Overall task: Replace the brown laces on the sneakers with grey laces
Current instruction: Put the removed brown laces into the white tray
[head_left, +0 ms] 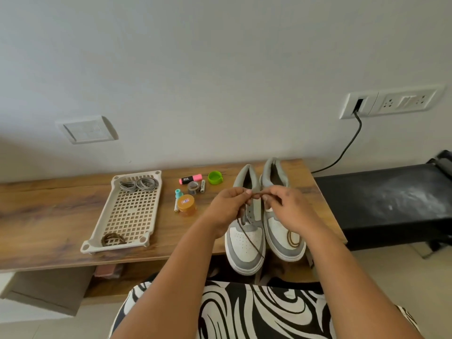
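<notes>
You pinch a brown lace above the sneakers.
Your left hand point(226, 206) and right hand point(285, 207) each pinch the brown lace point(249, 237), which trails over the left sneaker point(244, 243); farther left, grey laces point(138, 184) lie in the tray point(97, 243).

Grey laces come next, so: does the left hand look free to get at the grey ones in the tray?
Probably not yet: the left hand pinches the brown lace with the right hand. Otherwise, nothing blocks the grey laces in the tray.

Bare forearms; black-and-white swirl-patterned garment point(256, 311).
</notes>
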Tool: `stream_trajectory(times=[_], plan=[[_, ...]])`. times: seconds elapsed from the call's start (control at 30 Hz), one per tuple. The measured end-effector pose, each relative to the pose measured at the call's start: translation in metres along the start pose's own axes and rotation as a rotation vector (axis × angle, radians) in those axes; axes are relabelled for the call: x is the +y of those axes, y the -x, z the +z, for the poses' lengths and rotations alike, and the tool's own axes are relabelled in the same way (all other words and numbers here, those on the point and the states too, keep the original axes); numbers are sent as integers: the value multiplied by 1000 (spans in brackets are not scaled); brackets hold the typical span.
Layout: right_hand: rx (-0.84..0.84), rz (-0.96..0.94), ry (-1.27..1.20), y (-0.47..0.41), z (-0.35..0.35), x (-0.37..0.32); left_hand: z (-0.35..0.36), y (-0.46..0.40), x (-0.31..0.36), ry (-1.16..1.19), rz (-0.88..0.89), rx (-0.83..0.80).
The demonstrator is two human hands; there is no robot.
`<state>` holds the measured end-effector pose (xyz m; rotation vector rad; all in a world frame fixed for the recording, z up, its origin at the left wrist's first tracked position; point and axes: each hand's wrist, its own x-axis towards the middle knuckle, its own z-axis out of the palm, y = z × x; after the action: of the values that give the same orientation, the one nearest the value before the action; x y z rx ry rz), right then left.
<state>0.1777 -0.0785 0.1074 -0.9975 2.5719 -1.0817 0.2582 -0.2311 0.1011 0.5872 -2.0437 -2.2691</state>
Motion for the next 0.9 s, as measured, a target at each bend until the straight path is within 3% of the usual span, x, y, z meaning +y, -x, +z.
stream_trajectory(times=[0.07,0.2,0.27,0.37,0.47,0.6,0.77,0.9], plan=[[140,47,-75,-3,-13,7,-5,4,3,-44,-20,-77],[493,276,-492,-9,-41,29,-5,12,7,-59,-50,-219],[399,347,-410,-6,-45,36,-3,13,7,-13,-53,-238],[44,258,-72,-1,-32,35,6,11,7,137,-50,-141],[-157,111,-151,-1,-11,17,11,7,7,278,-56,-86],[-103,63,-161,-5,1,9,10,13,6,367,-56,-180],[8,68,-452,-8,-5,18,5,18,11,386,-211,-372],[-13,32,-405,-8,-7,19,11,19,13,315,-243,-435]])
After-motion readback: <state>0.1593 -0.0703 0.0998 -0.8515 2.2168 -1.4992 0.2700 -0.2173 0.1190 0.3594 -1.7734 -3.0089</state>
